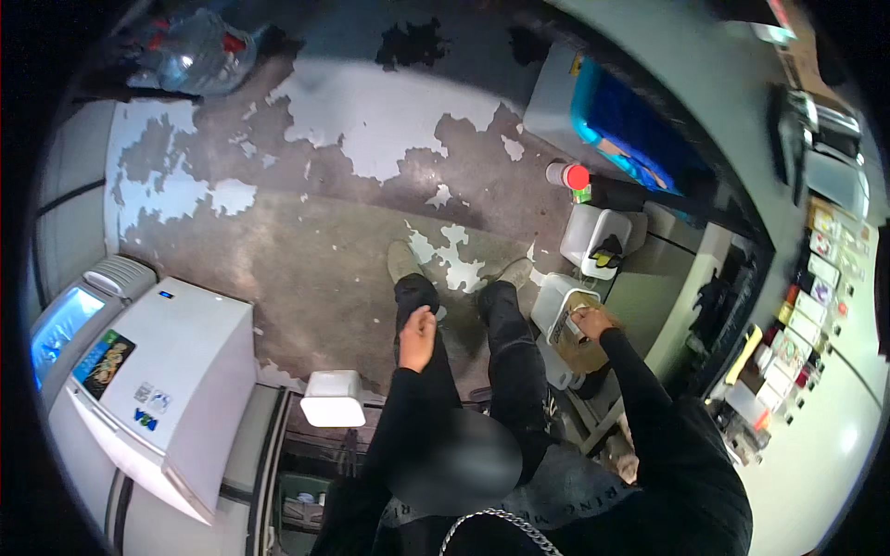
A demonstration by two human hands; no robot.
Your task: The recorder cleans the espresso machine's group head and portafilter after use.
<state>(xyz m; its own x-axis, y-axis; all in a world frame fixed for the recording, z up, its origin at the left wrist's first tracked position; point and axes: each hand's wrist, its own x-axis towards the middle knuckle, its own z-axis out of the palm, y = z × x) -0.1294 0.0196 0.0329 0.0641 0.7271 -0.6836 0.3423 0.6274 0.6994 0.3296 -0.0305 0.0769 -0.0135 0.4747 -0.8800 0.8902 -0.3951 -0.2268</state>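
My right hand (592,323) is closed on the upper part of a brown paper bag (583,353), which bears dark printing. A small whitish item shows by the fingers, too small to name. The bag leans over a white plastic bin (549,297) at my right side and hides part of it. My left hand (418,340) hovers over my left leg near the knee, with its fingers loosely bent and nothing visible in it.
Another white bin (589,226) has a black and yellow item (607,254) on it. Beyond stand a red-lidded container (567,175) and a blue-lined tote (587,118). A white chest freezer (201,347) and a white bin (334,402) are at left. Boxes (810,309) line the right-hand table.
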